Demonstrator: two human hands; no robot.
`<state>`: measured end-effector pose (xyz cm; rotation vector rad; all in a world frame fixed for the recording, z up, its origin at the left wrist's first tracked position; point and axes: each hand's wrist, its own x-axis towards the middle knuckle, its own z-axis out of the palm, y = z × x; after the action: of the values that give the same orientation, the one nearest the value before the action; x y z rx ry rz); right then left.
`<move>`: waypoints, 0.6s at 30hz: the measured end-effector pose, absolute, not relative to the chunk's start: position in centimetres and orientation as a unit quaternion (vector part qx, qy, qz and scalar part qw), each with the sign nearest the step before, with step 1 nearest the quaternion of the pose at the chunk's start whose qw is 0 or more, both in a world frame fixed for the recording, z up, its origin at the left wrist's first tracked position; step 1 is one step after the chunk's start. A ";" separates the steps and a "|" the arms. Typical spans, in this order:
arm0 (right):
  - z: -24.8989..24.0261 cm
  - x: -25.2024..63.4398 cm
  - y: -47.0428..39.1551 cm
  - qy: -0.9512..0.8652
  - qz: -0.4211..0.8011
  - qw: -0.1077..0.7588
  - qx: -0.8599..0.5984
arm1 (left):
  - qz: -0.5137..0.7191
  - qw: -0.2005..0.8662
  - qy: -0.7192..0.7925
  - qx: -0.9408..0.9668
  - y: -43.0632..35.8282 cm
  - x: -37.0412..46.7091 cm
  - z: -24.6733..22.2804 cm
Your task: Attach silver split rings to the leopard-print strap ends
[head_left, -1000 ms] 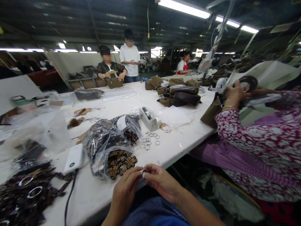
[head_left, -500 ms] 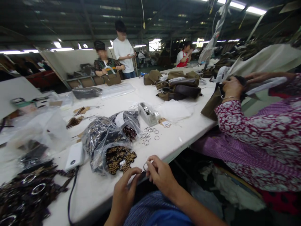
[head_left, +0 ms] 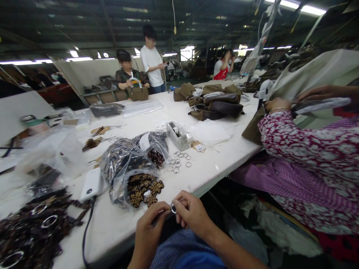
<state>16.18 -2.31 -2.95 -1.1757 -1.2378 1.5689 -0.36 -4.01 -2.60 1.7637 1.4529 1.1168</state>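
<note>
Over my lap at the table's edge, my right hand (head_left: 192, 213) pinches a small metal ring (head_left: 173, 208). Close against it, my left hand (head_left: 153, 220) has thumb and forefinger pressed together at the ring's left side; what they hold is too small to make out. Beyond my hands, a clear plastic bag (head_left: 116, 168) lies open with leopard-print pieces (head_left: 143, 186) at its mouth. Several loose metal rings (head_left: 176, 162) lie on the white table (head_left: 157, 243) to the right of the bag.
A tape dispenser (head_left: 178, 136) stands behind the rings. At left are a white power bank (head_left: 91, 185) with a black cable and a pile of dark straps with rings (head_left: 33, 231). Olive bags (head_left: 215, 99) are heaped farther back. A person's patterned sleeve (head_left: 303, 130) reaches in from the right.
The ring has turned between my fingers, and my two hands are closer together. The view has shifted slightly. The person at right has moved their hands on the olive bag.
</note>
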 end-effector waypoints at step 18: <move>-4.8 17.9 -2.0 -0.595 0.469 0.432 -0.489 | 0.420 0.416 0.584 0.555 -1.2 2.9 -2.5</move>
<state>17.89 -1.96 -4.80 -1.2182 -1.4843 1.1697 2.87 -1.25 -2.51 1.3946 1.4674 1.0544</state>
